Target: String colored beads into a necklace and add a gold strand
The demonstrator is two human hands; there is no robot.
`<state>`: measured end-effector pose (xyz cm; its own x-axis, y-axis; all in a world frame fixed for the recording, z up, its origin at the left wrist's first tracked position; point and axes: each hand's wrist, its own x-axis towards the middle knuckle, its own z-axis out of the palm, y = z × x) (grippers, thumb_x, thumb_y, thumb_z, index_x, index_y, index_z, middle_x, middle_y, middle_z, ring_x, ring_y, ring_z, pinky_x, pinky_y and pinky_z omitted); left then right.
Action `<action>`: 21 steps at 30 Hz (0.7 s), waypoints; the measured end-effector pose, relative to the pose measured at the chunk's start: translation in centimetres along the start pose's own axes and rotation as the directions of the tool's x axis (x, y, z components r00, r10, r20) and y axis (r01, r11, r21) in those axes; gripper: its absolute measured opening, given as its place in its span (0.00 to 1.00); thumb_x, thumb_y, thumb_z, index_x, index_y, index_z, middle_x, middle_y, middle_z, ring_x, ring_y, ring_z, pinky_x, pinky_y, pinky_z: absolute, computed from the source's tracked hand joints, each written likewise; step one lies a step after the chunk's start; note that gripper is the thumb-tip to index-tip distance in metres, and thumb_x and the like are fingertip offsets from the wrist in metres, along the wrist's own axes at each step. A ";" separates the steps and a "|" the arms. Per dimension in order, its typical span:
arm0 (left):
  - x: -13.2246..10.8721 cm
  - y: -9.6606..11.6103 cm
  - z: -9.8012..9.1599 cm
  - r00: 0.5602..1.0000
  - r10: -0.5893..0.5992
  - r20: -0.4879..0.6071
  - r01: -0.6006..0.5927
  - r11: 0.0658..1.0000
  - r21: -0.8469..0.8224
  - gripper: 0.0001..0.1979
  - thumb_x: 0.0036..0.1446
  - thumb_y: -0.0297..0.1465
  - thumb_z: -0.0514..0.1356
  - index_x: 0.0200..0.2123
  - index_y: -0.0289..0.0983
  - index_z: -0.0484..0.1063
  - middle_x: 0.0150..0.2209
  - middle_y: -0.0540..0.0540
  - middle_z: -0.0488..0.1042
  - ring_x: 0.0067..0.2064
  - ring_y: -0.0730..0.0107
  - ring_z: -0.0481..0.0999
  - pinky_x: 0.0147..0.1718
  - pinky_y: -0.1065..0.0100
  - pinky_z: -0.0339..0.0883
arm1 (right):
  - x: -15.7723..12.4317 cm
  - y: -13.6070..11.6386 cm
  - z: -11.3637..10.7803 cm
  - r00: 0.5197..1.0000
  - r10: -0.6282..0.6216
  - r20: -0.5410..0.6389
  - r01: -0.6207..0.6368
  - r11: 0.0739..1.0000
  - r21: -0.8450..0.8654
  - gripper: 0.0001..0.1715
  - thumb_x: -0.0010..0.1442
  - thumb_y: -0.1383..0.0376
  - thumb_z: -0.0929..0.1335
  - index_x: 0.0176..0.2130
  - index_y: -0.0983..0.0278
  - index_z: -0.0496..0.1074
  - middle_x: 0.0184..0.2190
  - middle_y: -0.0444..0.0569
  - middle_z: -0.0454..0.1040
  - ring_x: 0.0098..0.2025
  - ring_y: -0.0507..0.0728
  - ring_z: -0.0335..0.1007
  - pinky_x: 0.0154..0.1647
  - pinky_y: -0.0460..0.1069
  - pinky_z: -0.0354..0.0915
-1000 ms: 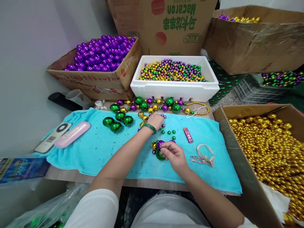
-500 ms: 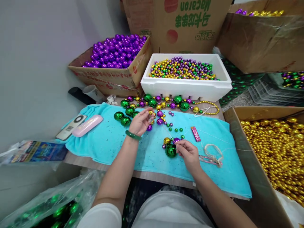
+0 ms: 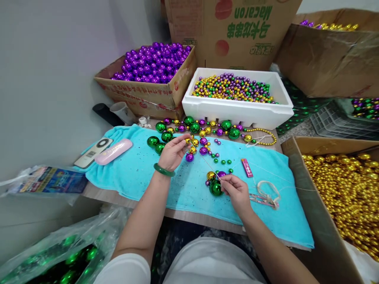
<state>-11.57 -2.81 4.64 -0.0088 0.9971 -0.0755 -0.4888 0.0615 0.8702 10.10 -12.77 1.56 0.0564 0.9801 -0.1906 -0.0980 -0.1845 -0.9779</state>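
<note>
My left hand (image 3: pixel 172 153), with a green bangle (image 3: pixel 164 170) at its wrist, pinches a small gold bead (image 3: pixel 187 141) above the turquoise towel (image 3: pixel 136 173). A thin string (image 3: pixel 208 162) runs tautly from there down to my right hand (image 3: pixel 236 192), whose thumb and forefinger are closed on it. Just beside the right fingertips sits a large green bead (image 3: pixel 216 188), with gold and purple beads clustered against it. Loose small green beads (image 3: pixel 223 162) lie between the hands. Purple beads (image 3: pixel 203 150) and several big green beads (image 3: pixel 153 142) rest around the left hand.
A finished-looking bead strand (image 3: pixel 226 125) lies along the back. Behind it stand a white foam box (image 3: pixel 237 112) of mixed beads and a carton (image 3: pixel 142 94) of purple ones. Right: scissors (image 3: pixel 263 200), a small pink packet (image 3: pixel 246 168) and a carton (image 3: pixel 314 197) of gold beads.
The view has shifted slightly, moving the surroundings right and a little down. The left hand has drawn slightly away from the right, and more string shows stretched between them.
</note>
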 end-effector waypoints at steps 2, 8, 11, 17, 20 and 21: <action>-0.2 0.0 0.0 1.000 0.022 0.000 -0.022 0.999 0.034 0.10 0.46 0.27 0.65 0.36 0.36 0.78 0.42 0.44 0.77 0.35 0.75 0.75 0.39 0.69 0.70 | 0.0 -0.1 -0.1 1.000 -0.002 0.009 0.002 1.000 -0.015 0.09 0.46 0.59 0.71 0.26 0.64 0.73 0.14 0.42 0.65 0.17 0.49 0.56 0.18 0.46 0.53; -0.6 0.9 -0.3 0.989 0.100 0.111 -0.123 0.966 0.226 0.24 0.44 0.27 0.67 0.48 0.42 0.74 0.46 0.44 0.76 0.46 0.68 0.74 0.44 0.67 0.68 | 0.3 0.0 -0.1 0.998 0.046 0.035 -0.046 0.999 0.005 0.12 0.45 0.58 0.72 0.27 0.64 0.73 0.15 0.42 0.66 0.17 0.49 0.57 0.17 0.45 0.53; 0.5 1.5 -3.3 0.960 0.278 -0.020 -0.242 0.868 0.433 0.23 0.49 0.31 0.63 0.51 0.43 0.71 0.49 0.44 0.74 0.46 0.69 0.73 0.44 0.67 0.68 | 0.4 0.3 0.0 0.995 0.083 0.051 -0.087 0.992 0.090 0.15 0.44 0.57 0.73 0.29 0.64 0.73 0.17 0.43 0.69 0.18 0.48 0.58 0.16 0.44 0.51; 2.4 1.5 -10.6 0.901 0.379 -0.210 0.127 0.231 0.965 0.16 0.52 0.35 0.59 0.42 0.32 0.75 0.44 0.36 0.74 0.49 0.54 0.71 0.52 0.56 0.61 | 0.4 0.2 0.3 0.991 0.114 0.075 -0.123 0.984 0.125 0.15 0.44 0.57 0.74 0.30 0.64 0.73 0.18 0.44 0.70 0.17 0.48 0.58 0.15 0.43 0.49; 2.2 1.2 -10.9 0.943 0.244 -0.226 0.222 0.045 0.974 0.23 0.51 0.41 0.60 0.47 0.32 0.71 0.48 0.33 0.71 0.53 0.48 0.69 0.53 0.54 0.59 | 0.4 0.2 0.7 0.989 0.110 0.099 -0.120 0.988 0.099 0.14 0.45 0.57 0.73 0.28 0.65 0.72 0.18 0.44 0.70 0.17 0.48 0.58 0.15 0.43 0.50; 2.1 1.2 -10.8 0.949 0.204 -0.241 0.241 0.024 0.970 0.25 0.51 0.42 0.60 0.49 0.33 0.69 0.49 0.32 0.70 0.53 0.47 0.69 0.52 0.53 0.60 | 0.4 0.3 0.8 0.989 0.106 0.105 -0.116 0.989 0.092 0.14 0.45 0.57 0.73 0.28 0.65 0.72 0.18 0.44 0.70 0.17 0.48 0.58 0.15 0.43 0.50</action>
<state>-21.58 -1.11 0.31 -0.3181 0.9480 -0.0112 0.8326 0.2850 0.4749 9.31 -12.37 1.28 -0.0594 0.9572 -0.2831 -0.1948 -0.2893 -0.9372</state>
